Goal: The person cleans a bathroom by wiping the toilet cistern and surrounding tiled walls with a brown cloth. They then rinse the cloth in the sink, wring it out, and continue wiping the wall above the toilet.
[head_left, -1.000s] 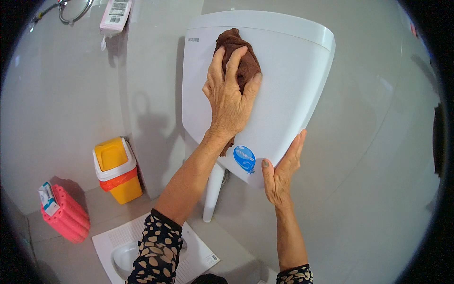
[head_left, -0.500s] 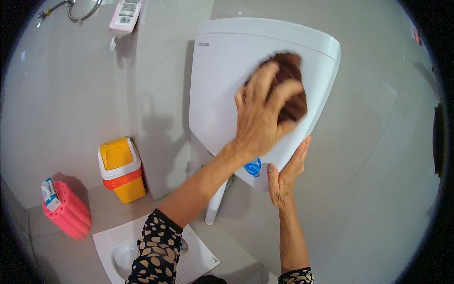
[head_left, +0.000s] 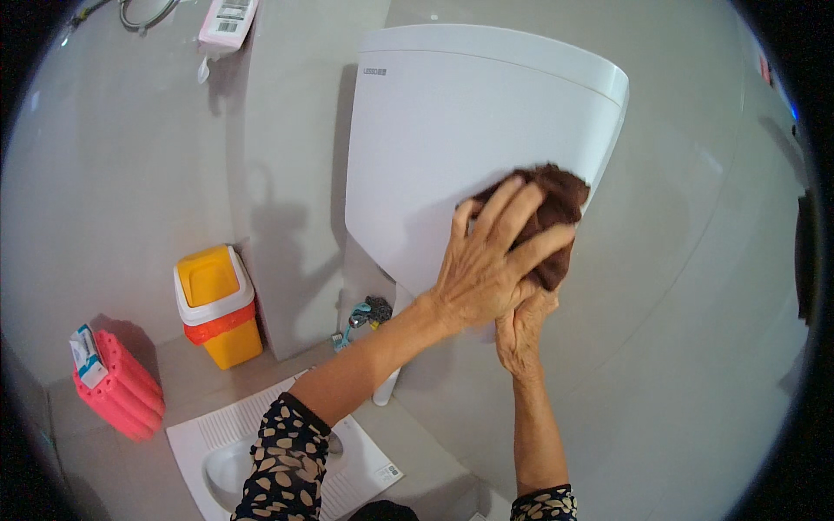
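Observation:
My left hand [head_left: 488, 260] presses a dark brown cloth [head_left: 556, 195] against the lower right front of a white wall-mounted toilet cistern [head_left: 443, 130]. Its fingers are spread over the cloth and hold it to the surface. Beneath it, my right hand [head_left: 519, 334] is at the cistern's lower right edge. The left hand and cloth cover most of the right hand's fingers, so their grip is hidden. The bottom of the cistern is also behind my hands.
Below lies a white squat toilet [head_left: 204, 434]. To its left stand a yellow-and-white bin [head_left: 217, 304] and a pink ribbed holder [head_left: 122, 391] with a small box on top. A brush-like item [head_left: 373, 310] hangs behind the cistern. A pink pack [head_left: 228, 26] is on the wall.
My left hand and the cloth have slid down the cistern front, slightly right, over my right hand. The right hand's fingers, seen along the cistern's edge before, are now mostly covered.

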Tool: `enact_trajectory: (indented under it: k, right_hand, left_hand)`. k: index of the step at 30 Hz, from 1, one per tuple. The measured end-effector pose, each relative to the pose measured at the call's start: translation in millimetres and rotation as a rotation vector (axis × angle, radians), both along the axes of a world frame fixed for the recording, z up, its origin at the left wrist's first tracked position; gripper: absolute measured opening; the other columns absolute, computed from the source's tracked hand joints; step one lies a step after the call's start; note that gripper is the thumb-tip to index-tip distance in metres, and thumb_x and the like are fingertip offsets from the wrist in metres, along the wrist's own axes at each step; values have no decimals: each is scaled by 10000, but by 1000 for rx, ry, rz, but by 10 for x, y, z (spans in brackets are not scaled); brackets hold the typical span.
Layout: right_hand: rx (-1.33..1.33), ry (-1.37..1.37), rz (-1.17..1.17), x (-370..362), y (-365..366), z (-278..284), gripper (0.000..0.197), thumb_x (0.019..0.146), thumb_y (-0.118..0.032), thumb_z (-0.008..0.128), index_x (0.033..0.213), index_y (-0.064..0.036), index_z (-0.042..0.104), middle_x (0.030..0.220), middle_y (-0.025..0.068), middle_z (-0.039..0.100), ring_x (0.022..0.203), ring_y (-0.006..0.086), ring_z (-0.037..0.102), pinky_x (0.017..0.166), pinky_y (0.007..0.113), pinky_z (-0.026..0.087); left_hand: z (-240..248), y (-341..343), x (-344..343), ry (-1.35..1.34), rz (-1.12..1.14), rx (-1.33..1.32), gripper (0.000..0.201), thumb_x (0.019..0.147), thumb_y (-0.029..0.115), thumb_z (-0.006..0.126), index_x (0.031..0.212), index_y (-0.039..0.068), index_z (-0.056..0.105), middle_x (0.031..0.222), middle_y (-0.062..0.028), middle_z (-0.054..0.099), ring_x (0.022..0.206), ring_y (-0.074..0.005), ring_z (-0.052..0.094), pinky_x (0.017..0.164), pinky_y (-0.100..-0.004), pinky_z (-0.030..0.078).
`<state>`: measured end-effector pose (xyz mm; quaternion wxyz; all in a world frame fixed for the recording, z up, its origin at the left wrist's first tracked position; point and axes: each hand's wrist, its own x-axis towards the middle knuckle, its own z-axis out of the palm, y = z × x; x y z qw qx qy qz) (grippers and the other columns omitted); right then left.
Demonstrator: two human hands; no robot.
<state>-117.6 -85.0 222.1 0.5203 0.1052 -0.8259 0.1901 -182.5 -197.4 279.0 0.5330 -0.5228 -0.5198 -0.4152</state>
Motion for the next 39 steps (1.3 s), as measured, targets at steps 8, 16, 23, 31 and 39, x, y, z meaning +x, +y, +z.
enact_trajectory:
  k: [8,16,23,31,39]
  right_hand:
    - [8,139,-94,-109,-86,14,818,890,-402,509,1464,-48,47,1489,288,42,1383,415,110,1082,527,154]
    - [15,184,-81,-98,-77,68,816,888,-462,496,1467,-74,71,1479,297,86,1366,440,151,1086,520,189]
    - [-41,150,-118,-92,-112,-19,854,877,-512,462,1462,-53,42,1488,281,62,1383,423,85,1099,537,134]
    - [-52,87,-60,-123,-63,83,877,894,-452,495,1461,-68,-53,1528,155,-33,1407,302,14,1120,471,90]
    - [-86,155,-109,-143,-161,1,913,842,-542,474,1460,-51,14,1494,266,35,1388,409,66,1090,575,131]
  left_hand:
    - [852,-141,-574,-193,104,230,589,801,424,611,1324,254,401,1407,-189,241,1323,-370,203,1028,-513,175]
    - [-163,-95,-364,-154,-39,92,506,782,329,649,1252,246,478,1390,-168,251,1312,-410,189,1027,-556,170]
    - [-251,-215,-635,-59,42,19,558,761,450,622,1264,267,466,1402,-177,263,1329,-397,208,1015,-537,174]
    - [307,-490,-1282,-529,66,198,610,853,416,517,1399,254,298,1449,-195,226,1338,-383,216,1080,-518,140]
    - [-126,-667,-1728,-895,-258,296,685,870,475,454,1437,168,223,1473,-214,161,1368,-371,136,1103,-498,163]
